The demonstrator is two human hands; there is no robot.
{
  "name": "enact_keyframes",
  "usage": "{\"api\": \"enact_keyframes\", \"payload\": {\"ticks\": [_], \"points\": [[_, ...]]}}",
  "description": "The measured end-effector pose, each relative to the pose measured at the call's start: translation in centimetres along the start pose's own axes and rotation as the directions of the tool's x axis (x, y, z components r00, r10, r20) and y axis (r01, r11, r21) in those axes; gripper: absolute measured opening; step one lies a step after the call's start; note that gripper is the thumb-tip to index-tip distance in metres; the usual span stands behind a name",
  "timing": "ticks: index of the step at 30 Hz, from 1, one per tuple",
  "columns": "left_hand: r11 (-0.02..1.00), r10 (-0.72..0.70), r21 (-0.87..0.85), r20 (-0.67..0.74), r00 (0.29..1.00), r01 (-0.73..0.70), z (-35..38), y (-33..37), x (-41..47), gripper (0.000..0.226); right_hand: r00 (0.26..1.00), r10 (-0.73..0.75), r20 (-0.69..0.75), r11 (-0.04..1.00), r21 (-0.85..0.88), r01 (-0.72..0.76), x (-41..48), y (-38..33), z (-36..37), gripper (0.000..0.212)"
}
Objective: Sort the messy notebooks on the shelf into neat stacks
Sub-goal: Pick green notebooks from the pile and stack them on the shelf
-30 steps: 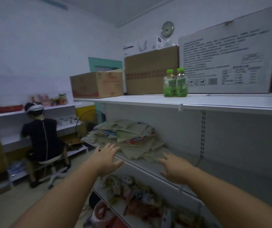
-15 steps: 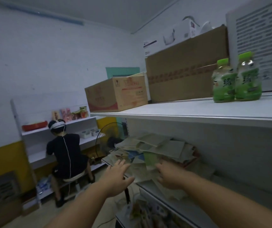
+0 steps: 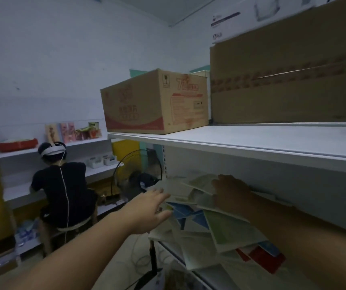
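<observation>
A messy pile of thin notebooks in pale green, white, blue and red lies askew on the middle shelf, some hanging over its front edge. My left hand is open, fingers spread, at the pile's left edge, just touching or nearly touching it. My right hand reaches under the upper shelf and lies on top of the pile toward the back. Its fingers are partly hidden among the notebooks, so I cannot tell whether it grips one.
The upper shelf board hangs low over the pile and carries a printed carton and a large brown box. A standing fan is left of the shelf end. A seated person works at far shelves.
The view has closed in on the pile. Both hands moved forward: the right now rests on the notebooks under the upper shelf, the left has come up to the pile's left edge.
</observation>
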State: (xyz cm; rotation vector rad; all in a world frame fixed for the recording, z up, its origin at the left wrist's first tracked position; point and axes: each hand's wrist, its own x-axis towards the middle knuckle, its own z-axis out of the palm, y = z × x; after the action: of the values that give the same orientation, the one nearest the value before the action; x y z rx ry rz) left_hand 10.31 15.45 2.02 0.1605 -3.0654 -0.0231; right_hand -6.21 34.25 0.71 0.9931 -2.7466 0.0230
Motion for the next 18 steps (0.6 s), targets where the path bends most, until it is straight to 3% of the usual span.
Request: {"api": "enact_keyframes", "payload": {"ticks": [3,5,8,11,14,15,16,18], "points": [[0.996,0.082,-0.019,0.02,0.996,-0.082,0.6,-2.8,3.1,0.061,0.994,0.103,-0.021,0.994,-0.03,-0.103,3.2,-1.6,1.3,0.046],[0.985,0.118,-0.131,0.045,0.992,-0.112,0.8,-4.9,5.2,0.059,0.988,0.157,-0.011,0.986,0.055,-0.156,5.6,-2.1,2.7,0.057],[0.951,0.232,-0.227,0.083,0.969,-0.208,0.9,-8.2,7.8,0.058,0.965,0.23,0.122,0.957,0.153,-0.248,8.1,-3.0,4.6,0.067],[0.916,0.349,-0.245,0.096,0.932,-0.318,0.6,-11.4,9.7,0.056,0.939,0.317,0.136,0.948,-0.037,-0.315,8.7,-3.7,5.2,0.047],[0.847,0.366,-0.433,0.05,0.929,-0.31,1.0,-13.3,12.3,0.049,0.933,0.357,0.031,0.932,-0.078,-0.354,8.5,-4.5,4.9,0.027],[0.774,0.341,-0.579,0.039,0.939,-0.256,1.2,-13.4,13.1,0.045,0.929,0.362,-0.075,0.93,-0.041,-0.366,8.4,-4.9,4.8,0.023],[0.628,0.296,-0.765,0.064,0.953,-0.144,1.5,-13.4,14.1,0.041,0.901,0.35,-0.256,0.933,0.009,-0.36,8.5,-4.9,5.0,0.02],[0.156,0.225,-0.973,0.2,0.954,0.168,1.8,-13.4,15.8,0.039,0.79,0.344,-0.507,0.934,0.095,-0.345,8.0,-4.1,5.2,0.023]]}}
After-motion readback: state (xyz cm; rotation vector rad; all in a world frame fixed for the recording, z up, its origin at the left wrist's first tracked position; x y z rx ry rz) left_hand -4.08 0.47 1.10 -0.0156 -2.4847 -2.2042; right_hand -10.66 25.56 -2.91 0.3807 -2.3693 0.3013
